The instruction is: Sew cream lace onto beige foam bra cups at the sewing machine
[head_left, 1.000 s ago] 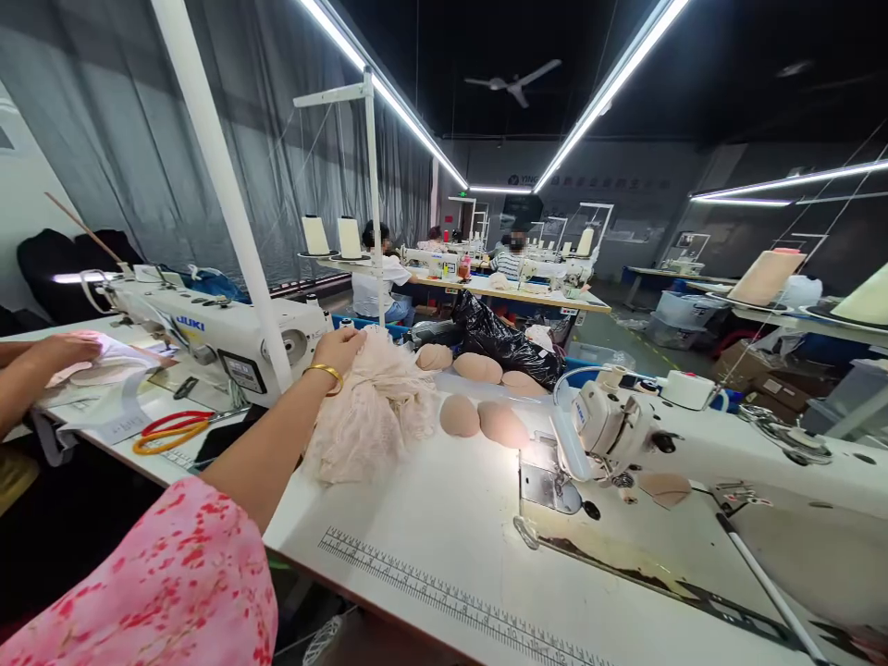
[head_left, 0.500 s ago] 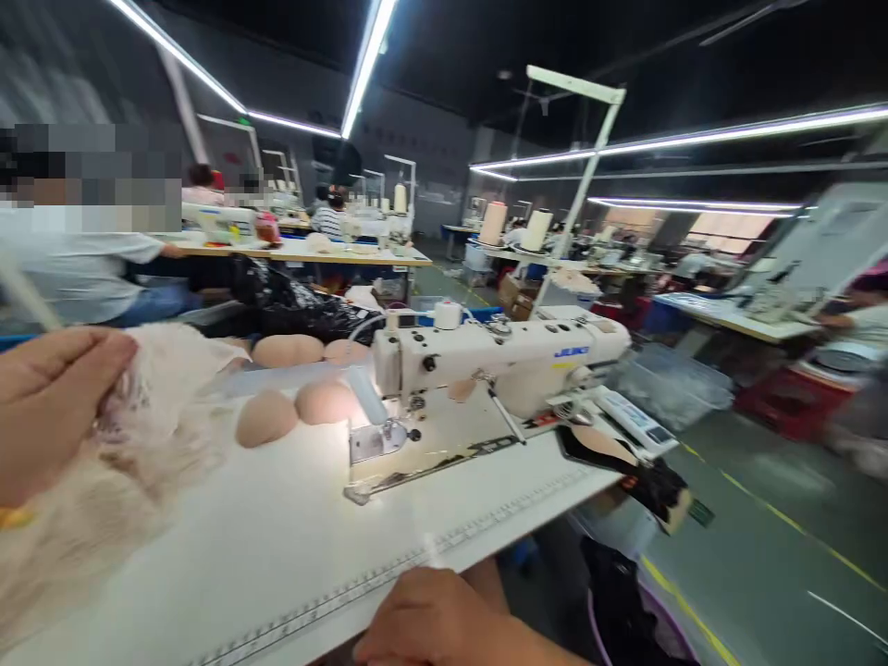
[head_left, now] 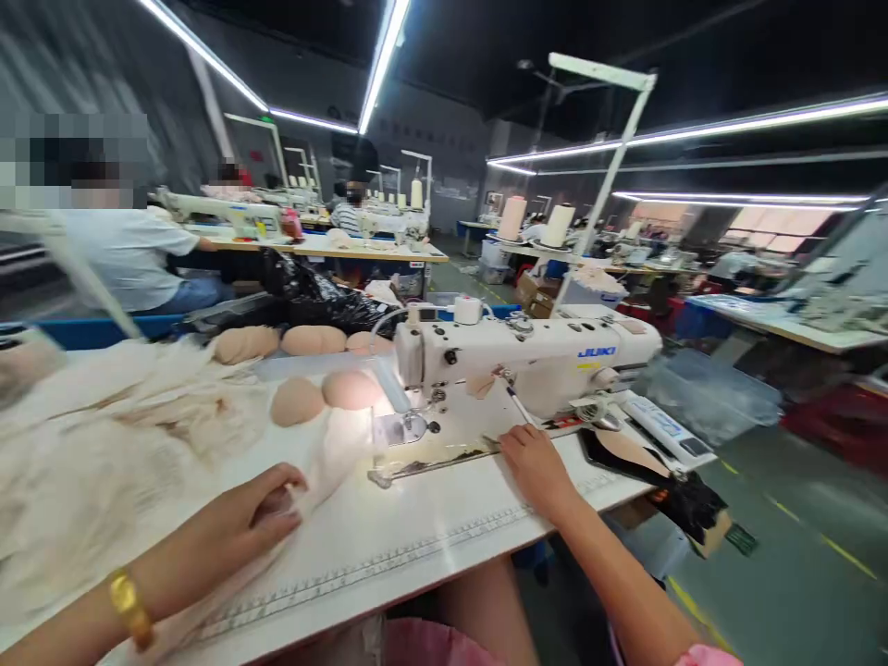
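Beside a heap of pale, sheer fabric [head_left: 139, 425], my left hand [head_left: 267, 513] rests low over the table with curled fingers. A strip of that fabric runs from the hand towards the needle area, and the fingers appear to hold its edge; the exact contact is hidden. My right hand [head_left: 531, 462] lies on the bed of the white sewing machine [head_left: 513, 356], fingers bent together over a dark, small thing I cannot make out. Two beige moulded cups [head_left: 297, 401] lie left of the needle plate [head_left: 402, 428]; several more sit behind them.
A control panel [head_left: 670, 427] and a black wrapped piece [head_left: 686, 509] are at the table's right end. A thread stand holds large cones [head_left: 559, 225] behind the machine. A co-worker [head_left: 121, 254] sits at the left. A clear bin [head_left: 714, 398] stands on the floor.
My left hand has come down from the left, where it held up the fabric, towards the table's middle. My right hand has moved from the table's front edge onto the machine bed.
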`<action>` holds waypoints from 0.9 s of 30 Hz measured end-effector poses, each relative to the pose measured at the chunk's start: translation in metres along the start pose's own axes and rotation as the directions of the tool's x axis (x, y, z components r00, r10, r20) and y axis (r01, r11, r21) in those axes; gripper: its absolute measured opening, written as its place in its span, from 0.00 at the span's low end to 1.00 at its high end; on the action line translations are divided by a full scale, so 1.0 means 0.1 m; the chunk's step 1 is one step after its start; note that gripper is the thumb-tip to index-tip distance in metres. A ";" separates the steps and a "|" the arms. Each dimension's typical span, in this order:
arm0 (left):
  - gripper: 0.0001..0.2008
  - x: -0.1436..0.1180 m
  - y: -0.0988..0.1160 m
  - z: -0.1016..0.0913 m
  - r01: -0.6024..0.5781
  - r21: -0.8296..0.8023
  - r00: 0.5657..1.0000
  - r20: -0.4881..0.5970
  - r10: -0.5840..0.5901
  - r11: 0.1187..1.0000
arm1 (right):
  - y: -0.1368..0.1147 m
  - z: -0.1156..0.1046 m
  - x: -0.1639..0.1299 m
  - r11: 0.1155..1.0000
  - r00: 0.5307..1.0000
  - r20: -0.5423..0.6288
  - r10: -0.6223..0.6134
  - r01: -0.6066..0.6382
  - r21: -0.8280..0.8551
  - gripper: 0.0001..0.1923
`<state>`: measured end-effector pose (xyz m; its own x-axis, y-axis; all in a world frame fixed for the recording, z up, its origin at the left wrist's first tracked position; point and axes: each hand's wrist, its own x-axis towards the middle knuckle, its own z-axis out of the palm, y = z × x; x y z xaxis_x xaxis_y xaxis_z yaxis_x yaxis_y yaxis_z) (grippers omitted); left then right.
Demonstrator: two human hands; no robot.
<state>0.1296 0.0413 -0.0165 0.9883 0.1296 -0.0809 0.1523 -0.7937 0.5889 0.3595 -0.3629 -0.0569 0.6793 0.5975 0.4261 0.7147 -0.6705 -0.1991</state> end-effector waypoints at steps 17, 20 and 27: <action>0.56 -0.21 0.77 0.15 0.160 -0.809 0.968 0.241 0.070 0.565 | -1.74 0.05 -0.12 0.915 0.918 -0.159 -0.362 0.383 0.125 0.13; 0.62 -0.21 0.77 0.19 0.175 -0.800 0.967 0.249 0.054 0.574 | -1.79 0.17 -0.07 0.905 0.908 -0.158 -0.389 0.409 0.121 0.06; 0.61 -0.19 0.70 0.12 0.157 -0.601 0.959 0.282 0.024 0.784 | -1.89 0.22 -0.04 0.904 0.898 -0.183 -0.399 0.419 0.082 0.15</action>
<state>0.1217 -0.0240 0.0169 0.9549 -0.0628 -0.2904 0.2673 -0.2447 0.9320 0.2251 -0.2287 -0.0403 0.2942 0.7238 0.6242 0.9445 -0.3201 -0.0739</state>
